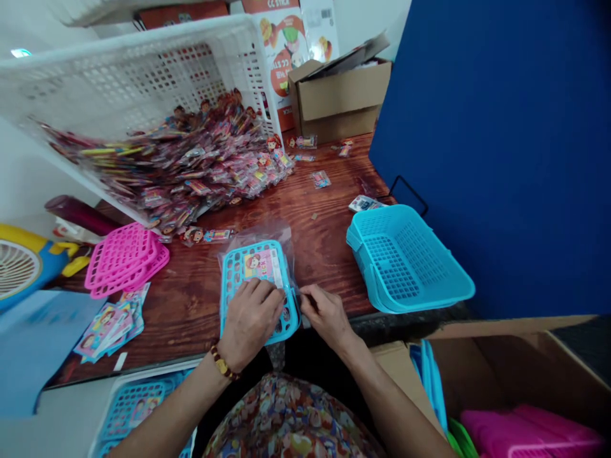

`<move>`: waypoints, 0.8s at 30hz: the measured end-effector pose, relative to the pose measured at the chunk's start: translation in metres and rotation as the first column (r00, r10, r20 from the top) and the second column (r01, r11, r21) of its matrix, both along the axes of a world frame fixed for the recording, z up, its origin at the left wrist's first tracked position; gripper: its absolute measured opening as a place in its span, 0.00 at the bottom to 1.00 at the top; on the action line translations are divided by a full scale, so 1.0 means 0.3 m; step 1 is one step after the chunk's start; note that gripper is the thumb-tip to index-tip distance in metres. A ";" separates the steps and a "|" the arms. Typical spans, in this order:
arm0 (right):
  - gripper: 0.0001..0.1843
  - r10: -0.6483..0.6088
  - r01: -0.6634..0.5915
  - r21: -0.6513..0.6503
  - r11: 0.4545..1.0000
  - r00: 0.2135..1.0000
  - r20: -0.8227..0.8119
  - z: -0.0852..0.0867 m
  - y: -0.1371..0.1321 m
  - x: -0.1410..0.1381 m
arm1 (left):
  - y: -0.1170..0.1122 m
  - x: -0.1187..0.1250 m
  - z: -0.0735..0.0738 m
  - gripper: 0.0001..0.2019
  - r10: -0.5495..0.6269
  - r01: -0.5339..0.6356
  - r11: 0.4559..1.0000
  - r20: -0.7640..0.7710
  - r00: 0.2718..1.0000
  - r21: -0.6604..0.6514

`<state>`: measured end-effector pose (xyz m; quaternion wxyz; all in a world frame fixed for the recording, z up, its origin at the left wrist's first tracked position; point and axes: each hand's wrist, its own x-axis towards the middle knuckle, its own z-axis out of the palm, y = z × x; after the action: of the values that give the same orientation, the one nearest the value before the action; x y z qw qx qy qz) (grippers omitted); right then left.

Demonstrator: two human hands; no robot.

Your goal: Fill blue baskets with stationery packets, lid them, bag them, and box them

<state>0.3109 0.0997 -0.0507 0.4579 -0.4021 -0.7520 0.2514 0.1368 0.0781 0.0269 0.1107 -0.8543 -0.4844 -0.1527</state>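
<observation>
A small blue lidded basket [233, 267] lies near the table's front edge, with a clear plastic bag [281, 233] around it. A pink and yellow card [263, 264] shows on its lid. My left hand [252, 315] presses on the lid, its fingers curled over the basket. At the basket's right edge, my right hand [327, 315] has thumb and fingers pinched together on the edge of the bag. Its fingertips partly hide what they hold. Stacked blue baskets [415, 254] stand to the right of my right hand.
A tipped white crate [143, 48] spills many small wrapped packets [205, 159] onto the table. Pink lids [124, 254], printed cards [112, 327] and a fan [23, 264] sit left. A cardboard box [341, 95] stands behind; an open carton [477, 362] holding pink items is lower right.
</observation>
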 end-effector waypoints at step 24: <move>0.44 0.089 -0.108 -0.419 0.901 0.994 -0.065 -0.025 -0.200 -0.058 | -0.243 -0.288 -0.160 0.14 0.563 -0.274 0.825 0.685 0.462 -0.494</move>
<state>0.2934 0.0398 -0.0583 0.3632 -0.4473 -0.6890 0.4397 0.0504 0.0052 -0.0212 -0.2253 -0.5452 -0.6944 -0.4122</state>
